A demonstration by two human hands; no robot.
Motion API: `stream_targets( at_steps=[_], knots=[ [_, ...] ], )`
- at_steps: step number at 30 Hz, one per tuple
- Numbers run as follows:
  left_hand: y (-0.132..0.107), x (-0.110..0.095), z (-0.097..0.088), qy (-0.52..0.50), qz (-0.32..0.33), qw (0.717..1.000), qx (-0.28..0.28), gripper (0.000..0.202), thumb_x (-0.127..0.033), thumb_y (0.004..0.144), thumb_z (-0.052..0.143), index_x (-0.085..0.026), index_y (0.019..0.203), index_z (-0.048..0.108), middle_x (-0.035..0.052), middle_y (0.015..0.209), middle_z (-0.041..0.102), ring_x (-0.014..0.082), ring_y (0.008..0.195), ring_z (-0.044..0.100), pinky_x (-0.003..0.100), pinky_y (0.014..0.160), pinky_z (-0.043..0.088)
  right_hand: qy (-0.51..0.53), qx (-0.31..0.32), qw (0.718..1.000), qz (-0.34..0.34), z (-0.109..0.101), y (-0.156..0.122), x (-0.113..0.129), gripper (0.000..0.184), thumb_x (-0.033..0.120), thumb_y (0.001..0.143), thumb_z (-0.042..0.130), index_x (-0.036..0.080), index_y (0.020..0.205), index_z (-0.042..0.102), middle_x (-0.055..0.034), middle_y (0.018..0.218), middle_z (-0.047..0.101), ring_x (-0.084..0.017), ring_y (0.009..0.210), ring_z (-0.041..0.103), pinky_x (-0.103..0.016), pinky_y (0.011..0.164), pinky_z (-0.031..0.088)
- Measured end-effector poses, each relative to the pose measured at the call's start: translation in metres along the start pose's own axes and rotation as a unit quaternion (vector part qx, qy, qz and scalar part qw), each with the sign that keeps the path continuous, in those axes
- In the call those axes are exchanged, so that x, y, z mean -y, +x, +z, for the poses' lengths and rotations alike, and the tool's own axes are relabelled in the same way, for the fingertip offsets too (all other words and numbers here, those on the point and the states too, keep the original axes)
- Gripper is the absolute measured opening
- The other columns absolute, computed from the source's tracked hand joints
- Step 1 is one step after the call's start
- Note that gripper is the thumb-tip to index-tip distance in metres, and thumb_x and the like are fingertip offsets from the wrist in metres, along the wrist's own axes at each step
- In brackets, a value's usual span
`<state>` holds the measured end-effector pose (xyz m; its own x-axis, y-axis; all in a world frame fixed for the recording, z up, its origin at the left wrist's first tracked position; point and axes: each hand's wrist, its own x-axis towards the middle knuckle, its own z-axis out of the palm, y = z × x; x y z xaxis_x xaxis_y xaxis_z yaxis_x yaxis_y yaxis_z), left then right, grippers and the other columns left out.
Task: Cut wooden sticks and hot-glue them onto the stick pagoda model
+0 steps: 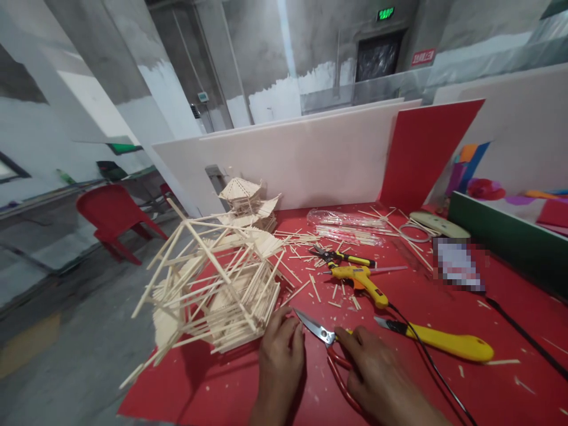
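My left hand (282, 349) has its fingers curled together beside the frame of sticks; what they pinch, if anything, is hidden. My right hand (377, 370) is closed at the pivot and upper handle of red-handled scissors (316, 329), whose blades point toward my left fingertips. A bit of yellow shows by my right fingertips, too covered to name. Left of my hands stands an open wooden-stick framework (208, 254), a many-sided structure with layered sticks at its base. Behind it rises a small tiered stick pagoda (242, 198).
On the red tabletop (222, 390) lie a yellow glue gun (359, 278) with a cord, pliers (355, 259), a yellow utility knife (452, 343), a tape roll (415, 233) and bagged sticks (350, 228). Offcuts are scattered about. White boards (310, 160) stand behind; a red chair (115, 213) is left.
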<state>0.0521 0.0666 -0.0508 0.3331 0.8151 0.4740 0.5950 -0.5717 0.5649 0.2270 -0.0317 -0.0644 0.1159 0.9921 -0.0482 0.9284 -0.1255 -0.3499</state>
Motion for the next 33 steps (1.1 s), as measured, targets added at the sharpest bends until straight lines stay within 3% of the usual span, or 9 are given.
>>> stream_targets(
  at_steps=[5,9,14,17,21,24,29,33],
  knots=[
    [-0.003,-0.003,0.001,-0.024,-0.006,1.000,0.007,0.024,-0.014,0.089,0.052,-0.021,0.087,0.074,0.0104,0.110,0.071,0.0234,0.103,0.069,0.038,0.090,0.057,-0.005,-0.023,1.000,-0.008,0.009,0.000,-0.007,0.072,0.003,0.069,0.051,0.026,0.137,0.056,-0.0109,0.105,0.065,-0.025,0.093,0.064,-0.030,0.076,0.046],
    [-0.005,-0.003,0.002,-0.037,-0.014,0.999,0.009,0.023,-0.014,0.089,0.053,-0.022,0.087,0.075,0.0095,0.110,0.072,0.0228,0.103,0.068,0.037,0.090,0.056,0.016,-0.030,0.999,-0.034,0.005,0.000,-0.014,0.065,0.005,0.072,0.052,0.030,0.133,0.059,-0.0082,0.106,0.066,-0.023,0.091,0.065,-0.028,0.073,0.045],
    [-0.010,0.002,0.000,-0.055,-0.012,0.998,-0.008,0.022,-0.016,0.090,0.054,-0.023,0.087,0.074,0.0082,0.108,0.073,0.0213,0.100,0.070,0.034,0.087,0.057,0.063,-0.061,0.993,-0.075,-0.028,0.008,-0.004,0.025,0.026,0.091,0.054,0.028,0.111,0.069,-0.0070,0.101,0.069,-0.022,0.089,0.064,-0.030,0.077,0.047],
    [-0.015,0.009,-0.002,-0.075,0.016,0.996,-0.040,0.020,-0.016,0.091,0.056,-0.023,0.090,0.074,0.0084,0.104,0.074,0.0204,0.094,0.071,0.031,0.082,0.057,0.143,-0.086,0.979,-0.116,-0.057,0.021,0.008,0.024,0.030,0.098,0.048,0.027,0.102,0.072,-0.0068,0.102,0.071,-0.022,0.096,0.064,-0.033,0.085,0.047],
    [-0.019,0.017,-0.006,-0.119,0.040,0.991,-0.046,0.018,-0.016,0.091,0.056,-0.023,0.090,0.073,0.0064,0.091,0.075,0.0188,0.086,0.071,0.028,0.078,0.056,0.235,-0.151,0.952,-0.128,-0.094,0.050,0.019,0.023,0.040,0.095,0.055,0.028,0.099,0.074,-0.0042,0.098,0.074,-0.021,0.094,0.065,-0.035,0.087,0.049],
    [-0.018,0.019,-0.010,-0.165,0.004,0.986,-0.036,0.018,-0.019,0.092,0.055,-0.022,0.082,0.069,0.0040,0.082,0.073,0.0175,0.078,0.069,0.027,0.073,0.055,0.320,-0.132,0.931,-0.116,-0.110,0.082,0.027,0.022,0.042,0.090,0.060,0.025,0.093,0.075,-0.0035,0.094,0.074,-0.019,0.086,0.067,-0.033,0.079,0.052],
    [-0.019,0.022,-0.012,-0.195,-0.015,0.980,-0.031,0.020,-0.022,0.094,0.054,-0.021,0.079,0.067,0.0020,0.076,0.070,0.0163,0.072,0.067,0.026,0.070,0.052,0.391,-0.140,0.905,-0.088,-0.103,0.139,0.043,0.020,0.037,0.078,0.065,0.020,0.086,0.069,-0.0032,0.083,0.073,-0.017,0.077,0.067,-0.031,0.073,0.053],
    [-0.024,0.030,-0.008,-0.205,-0.011,0.978,-0.042,0.018,-0.023,0.093,0.055,-0.022,0.084,0.070,0.0035,0.082,0.074,0.0176,0.078,0.069,0.027,0.075,0.054,0.392,-0.156,0.902,-0.088,-0.089,0.163,0.054,0.021,0.039,0.075,0.066,0.020,0.081,0.061,-0.0031,0.083,0.072,-0.016,0.076,0.067,-0.030,0.071,0.053]
  ],
)
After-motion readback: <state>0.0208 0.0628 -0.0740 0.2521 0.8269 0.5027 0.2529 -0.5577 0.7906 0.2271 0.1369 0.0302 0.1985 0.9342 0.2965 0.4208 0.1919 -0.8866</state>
